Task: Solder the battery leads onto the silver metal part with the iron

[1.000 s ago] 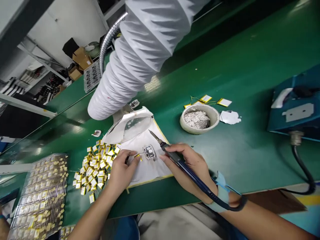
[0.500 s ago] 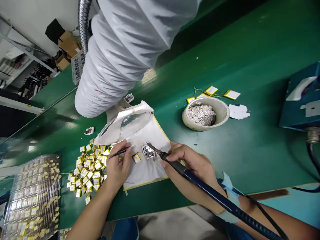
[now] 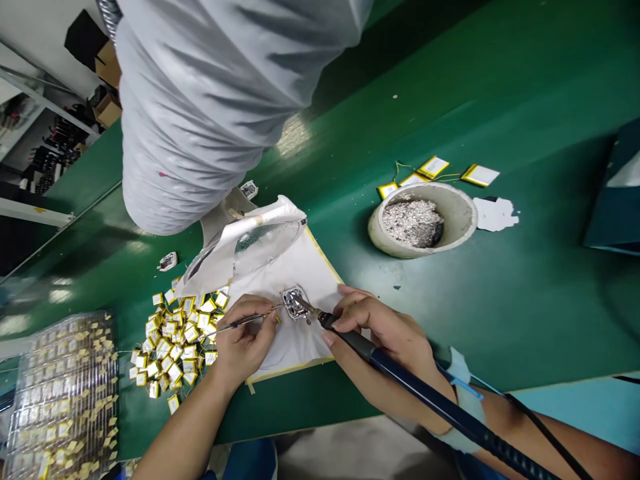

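Note:
My left hand (image 3: 244, 343) pinches thin dark tweezers (image 3: 249, 319), their tips at the left edge of a small circuit board in a white case (image 3: 295, 303). Just beside those fingers shows a yellow sliver of a battery cell (image 3: 278, 319), mostly hidden by the hand. My right hand (image 3: 385, 343) grips a soldering iron (image 3: 420, 380) like a pen. Its tip is over the board; whether it touches cannot be made out. The board lies on a white sheet (image 3: 300, 347) with yellow-taped edges, below a tilted magnifying lens (image 3: 267, 247) in a white cover.
Left of my hand lies a heap of small yellow-edged batteries (image 3: 175, 343), near a clear tray (image 3: 65, 393). A bowl of metallic shavings (image 3: 420, 223) stands to the right, with several batteries (image 3: 433, 167) behind it. A wide grey duct (image 3: 215, 113) hangs overhead.
My left hand has brought the tweezers rightward to the board's edge, covering most of the battery. The iron's tip has shifted slightly on the board. The whole view has also shifted.

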Tool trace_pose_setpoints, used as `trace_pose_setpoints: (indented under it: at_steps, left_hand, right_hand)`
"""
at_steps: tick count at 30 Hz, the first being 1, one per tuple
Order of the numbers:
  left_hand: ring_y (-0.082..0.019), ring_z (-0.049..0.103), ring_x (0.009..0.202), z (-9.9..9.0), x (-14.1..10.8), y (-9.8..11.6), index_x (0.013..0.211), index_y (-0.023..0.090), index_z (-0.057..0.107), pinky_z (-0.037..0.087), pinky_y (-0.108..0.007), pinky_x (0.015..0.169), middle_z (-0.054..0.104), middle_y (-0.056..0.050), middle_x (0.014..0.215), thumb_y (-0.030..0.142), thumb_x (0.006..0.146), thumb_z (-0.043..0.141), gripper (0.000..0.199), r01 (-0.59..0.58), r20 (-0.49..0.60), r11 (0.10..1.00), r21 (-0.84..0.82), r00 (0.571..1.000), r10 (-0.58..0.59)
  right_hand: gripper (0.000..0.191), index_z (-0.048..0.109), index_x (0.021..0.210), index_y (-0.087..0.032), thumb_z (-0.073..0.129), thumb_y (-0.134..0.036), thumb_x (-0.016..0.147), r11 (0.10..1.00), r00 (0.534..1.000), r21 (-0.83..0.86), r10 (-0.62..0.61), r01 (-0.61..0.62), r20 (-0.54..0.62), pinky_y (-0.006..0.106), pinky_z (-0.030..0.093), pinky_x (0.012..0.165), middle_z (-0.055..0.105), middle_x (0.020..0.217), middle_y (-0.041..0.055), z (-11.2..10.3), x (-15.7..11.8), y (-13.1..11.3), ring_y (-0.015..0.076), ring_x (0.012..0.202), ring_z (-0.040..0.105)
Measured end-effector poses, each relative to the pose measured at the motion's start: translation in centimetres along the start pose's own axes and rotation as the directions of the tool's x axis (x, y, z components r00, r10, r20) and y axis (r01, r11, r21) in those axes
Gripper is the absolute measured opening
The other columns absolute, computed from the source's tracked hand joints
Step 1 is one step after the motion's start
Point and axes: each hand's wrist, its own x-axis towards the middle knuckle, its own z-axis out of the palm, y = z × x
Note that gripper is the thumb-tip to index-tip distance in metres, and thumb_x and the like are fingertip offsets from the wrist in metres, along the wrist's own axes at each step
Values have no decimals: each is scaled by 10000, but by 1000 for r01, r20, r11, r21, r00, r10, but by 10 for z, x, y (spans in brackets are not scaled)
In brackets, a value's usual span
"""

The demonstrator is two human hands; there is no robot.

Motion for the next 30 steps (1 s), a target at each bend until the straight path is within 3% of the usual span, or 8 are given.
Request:
trace_pose_setpoints:
  at_steps: [7,14,22,30]
  left_hand:
    - [-211,893,978,1,1,-2,1176,231,813,744,-334,856,886,-62,1034,188,1096,849,97,-6,13,1000,16,1000,6]
    - [-196,892,934,9,2,-12,1171,244,841,745,-323,829,883,-36,1052,196,1080,882,111,82,-159,995,58,985,-72]
    - [-209,879,1013,6,7,-7,1241,259,822,740,-380,912,895,-43,1085,71,1047,873,275,-100,-25,995,21,995,101]
    - [-213,887,979,7,11,-5,1212,256,821,747,-384,890,900,-45,1065,106,1060,865,218,-105,9,992,66,994,105]
  right_hand:
    - [199,624,981,-336,777,-207,977,1000,1000,-3,2,-2,-16,539,782,1125,710,782,-116,2,1,0,161,636,770]
    - [176,656,994,-343,780,-218,987,1000,998,2,27,-27,-59,531,776,1143,775,819,-117,3,0,0,173,699,827]
    - [208,624,940,-336,769,-188,947,1000,999,0,19,-19,-33,534,769,1133,741,787,-100,2,1,-2,179,665,801]
    - [218,637,911,-325,793,-173,916,1000,1000,-23,-12,11,-26,545,795,1050,718,727,-109,2,5,-2,182,592,764]
